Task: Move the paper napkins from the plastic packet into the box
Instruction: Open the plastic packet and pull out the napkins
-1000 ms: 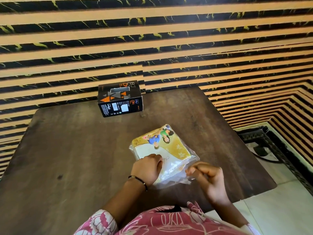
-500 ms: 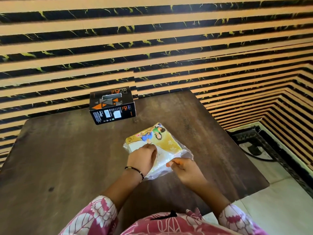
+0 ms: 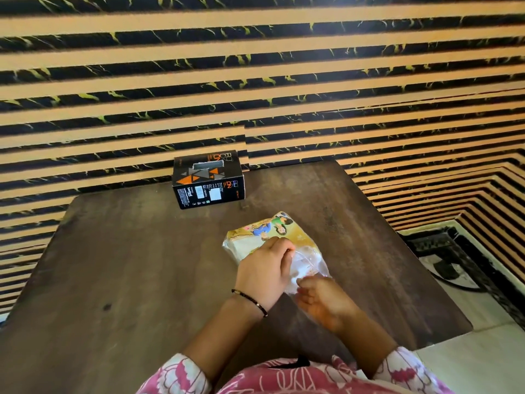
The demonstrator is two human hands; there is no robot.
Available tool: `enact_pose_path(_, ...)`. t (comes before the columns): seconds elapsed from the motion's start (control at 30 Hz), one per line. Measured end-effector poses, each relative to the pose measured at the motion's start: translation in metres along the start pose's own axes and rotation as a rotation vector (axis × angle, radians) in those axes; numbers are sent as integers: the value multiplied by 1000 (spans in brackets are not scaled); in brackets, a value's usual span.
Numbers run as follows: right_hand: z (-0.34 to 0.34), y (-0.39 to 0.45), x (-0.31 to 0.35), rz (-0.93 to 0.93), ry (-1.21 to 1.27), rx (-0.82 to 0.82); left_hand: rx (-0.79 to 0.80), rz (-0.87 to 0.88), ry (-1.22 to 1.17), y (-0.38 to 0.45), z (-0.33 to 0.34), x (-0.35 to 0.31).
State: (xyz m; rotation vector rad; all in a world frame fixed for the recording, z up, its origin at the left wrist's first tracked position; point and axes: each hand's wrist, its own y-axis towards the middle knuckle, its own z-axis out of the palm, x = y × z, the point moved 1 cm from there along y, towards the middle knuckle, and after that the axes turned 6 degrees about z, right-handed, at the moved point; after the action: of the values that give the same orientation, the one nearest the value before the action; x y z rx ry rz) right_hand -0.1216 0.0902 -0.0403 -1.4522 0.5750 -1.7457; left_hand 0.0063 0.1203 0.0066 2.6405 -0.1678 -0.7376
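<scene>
A clear plastic packet (image 3: 272,237) with a yellow printed picture lies on the dark wooden table (image 3: 127,265), white paper napkins showing inside it. My left hand (image 3: 264,271) presses down on the packet's near left part, fingers curled on the plastic. My right hand (image 3: 321,300) pinches the packet's near, loose end just to the right. A black box (image 3: 208,180) with orange and grey triangles and a slot in its top stands at the table's far edge, well beyond both hands.
A wall of tan and black stripes rises right behind the table. On the right the table ends above a pale tiled floor (image 3: 468,351), where a dark patterned edge and a black cable (image 3: 454,280) lie.
My left hand stays pressed on the packet. My right hand has closed in on the packet's near end and now grips it beside my left hand.
</scene>
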Motion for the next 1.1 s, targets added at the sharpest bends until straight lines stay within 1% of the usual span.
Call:
enact_pose_path(0.03, 0, -3, 3, 60, 103, 16, -1, 1, 2, -1, -1, -3)
enact_pose_path(0.1, 2, -2, 9, 102, 194, 3, 12, 1, -6, -1, -1, -4)
enact_pose_path(0.27, 6, 12, 13, 65, 219, -102, 29, 11, -16, -2, -1, -4)
enact_pose_path(0.47, 2, 15, 7, 146, 237, -79, 76, -19, -29, -8, 3, -3)
enact_pose_path(0.53, 0, 14, 8, 196, 285, -99, 85, -6, -26, -7, 3, -4)
enact_pose_path(0.6, 0, 13, 8, 224, 345, -81, 92, 4, -28, -8, 5, -5)
enact_pose_path(0.73, -1, 17, 5, 187, 365, -20, 89, 12, -43, -8, 7, -6)
enact_pose_path(0.9, -7, 18, 4, 117, 420, 16, 81, 87, -73, -9, 5, -6)
enact_pose_path(1.03, -6, 21, 9, 123, 370, 42, 51, 117, -78, -8, 3, -6)
enact_pose_path(1.1, -4, 24, 11, 119, 314, 25, 55, 119, -92, -8, 4, -6)
